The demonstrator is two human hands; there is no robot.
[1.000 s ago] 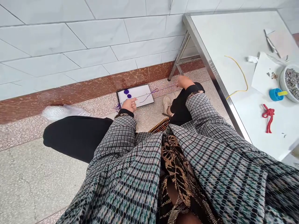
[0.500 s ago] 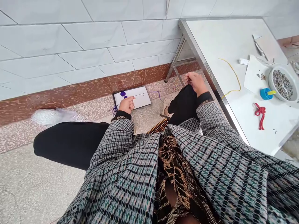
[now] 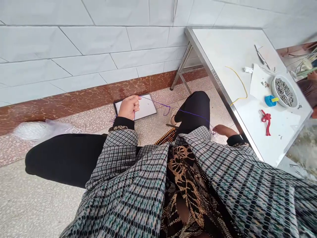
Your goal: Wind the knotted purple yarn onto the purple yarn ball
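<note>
A thin purple cord [image 3: 162, 104] runs between my two hands, slack, with a small loop hanging beside my right shoe. My left hand [image 3: 129, 107] is closed on the cord and hovers over a white board with a dark frame [image 3: 146, 107] that lies on the floor by the wall. Some purple strands show just below that hand. My right hand [image 3: 221, 130] is near my right thigh, beside the table edge, its fingers pinched on the cord's other stretch. The cord crosses over my black trouser leg.
To the right stands a white-topped metal table [image 3: 213, 43]. On it lie a yellow cord [image 3: 241, 82], a red knotted cord [image 3: 266, 119], a blue round container [image 3: 269, 100] and a white bowl [image 3: 293, 102] of small metallic pieces. White cord in a plastic bag [image 3: 32, 130] lies on the floor left.
My right hand has moved down and right, toward my body, drawing the cord over my leg. My left hand has shifted slightly left and up. The view has turned a little right.
</note>
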